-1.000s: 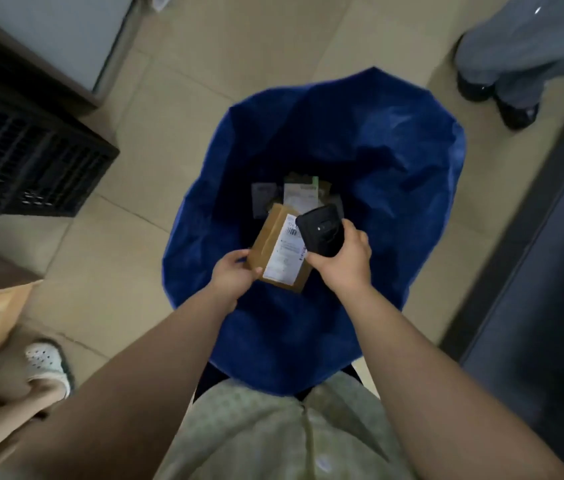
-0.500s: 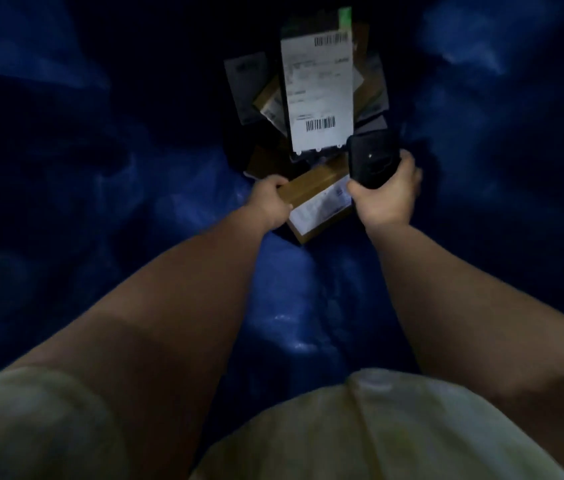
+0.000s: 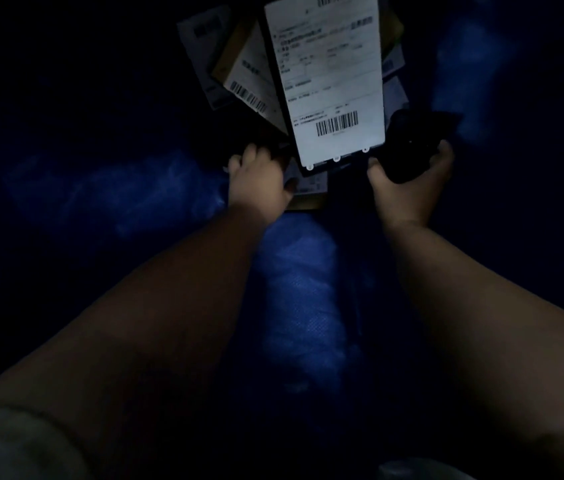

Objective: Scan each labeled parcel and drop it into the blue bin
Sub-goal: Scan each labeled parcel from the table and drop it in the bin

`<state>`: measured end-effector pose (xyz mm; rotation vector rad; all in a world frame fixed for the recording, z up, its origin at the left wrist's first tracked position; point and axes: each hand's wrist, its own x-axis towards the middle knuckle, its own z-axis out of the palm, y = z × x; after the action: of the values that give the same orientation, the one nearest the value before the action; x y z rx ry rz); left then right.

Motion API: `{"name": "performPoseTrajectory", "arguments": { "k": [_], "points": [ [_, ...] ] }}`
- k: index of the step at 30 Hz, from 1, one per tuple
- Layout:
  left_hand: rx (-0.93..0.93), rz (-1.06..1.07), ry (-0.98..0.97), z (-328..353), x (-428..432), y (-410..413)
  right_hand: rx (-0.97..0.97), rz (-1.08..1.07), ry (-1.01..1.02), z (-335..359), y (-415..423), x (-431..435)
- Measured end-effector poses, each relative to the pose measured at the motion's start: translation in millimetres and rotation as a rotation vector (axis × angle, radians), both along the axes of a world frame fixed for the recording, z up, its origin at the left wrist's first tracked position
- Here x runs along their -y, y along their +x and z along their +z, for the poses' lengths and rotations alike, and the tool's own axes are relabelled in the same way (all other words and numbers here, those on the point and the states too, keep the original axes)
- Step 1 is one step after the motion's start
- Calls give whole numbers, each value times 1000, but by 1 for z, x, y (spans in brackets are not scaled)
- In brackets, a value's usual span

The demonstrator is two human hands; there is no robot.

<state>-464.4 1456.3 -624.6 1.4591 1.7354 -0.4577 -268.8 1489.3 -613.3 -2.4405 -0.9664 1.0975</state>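
Blue woven plastic, the wall of the bin (image 3: pixel 301 299), shows only in faint patches; most of it is lost in darkness. At the near left corner a pale sleeve (image 3: pixel 13 445) is cut off by the edge. Two bare forearms stretch far down into the bin.

The left hand (image 3: pixel 259 181) holds a brown parcel (image 3: pixel 308 200) at its near left corner, with the thumb laid on the parcel's label. The grip looks closed on it, though the fingers fade into shadow. Only a near strip of this parcel shows. The rest is hidden under a dark flat pack (image 3: pixel 334 81).

To the right, the right hand (image 3: pixel 408 188) has its grip closed round a black scanner (image 3: pixel 412 143), just beside the flat pack's near right corner. The scanner's far end melts into the dark.

The flat pack carries a big white label with three barcodes; the top one is cut off and the print is too blurred to read. Far left of it, a tan parcel (image 3: pixel 245 71) and a grey packet (image 3: pixel 200 39) are half covered, each showing a barcode.
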Motion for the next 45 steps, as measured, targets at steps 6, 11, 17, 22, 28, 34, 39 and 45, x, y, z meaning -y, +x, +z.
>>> {"name": "performPoseTrajectory", "arguments": {
  "k": [6, 11, 17, 22, 28, 34, 39, 45],
  "points": [
    [-35, 48, 26, 23, -2, 5, 7, 14, -43, 15, -6, 2],
    [-33, 203, 99, 95, -4, -9, 50, 57, -7, 90, -16, -1],
    [-13, 316, 274, 238, -49, -40, -8, 235, 63, 230, -47, -34],
    [-8, 303, 505, 380, -86, -58, -51, 408, 153, 367, -65, -69],
    [-10, 241, 702, 527, -103, -77, 36, 577, 266, 516, -76, -91],
    [-104, 199, 879, 646, -114, -106, 44, 732, 395, 634, -93, -101],
    [-194, 210, 960, 715, -112, -126, 102, 916, 430, 710, -111, -105],
    [-255, 284, 986, 769, -90, -138, 129, 1026, 514, 765, -140, -103]
  ]
}}
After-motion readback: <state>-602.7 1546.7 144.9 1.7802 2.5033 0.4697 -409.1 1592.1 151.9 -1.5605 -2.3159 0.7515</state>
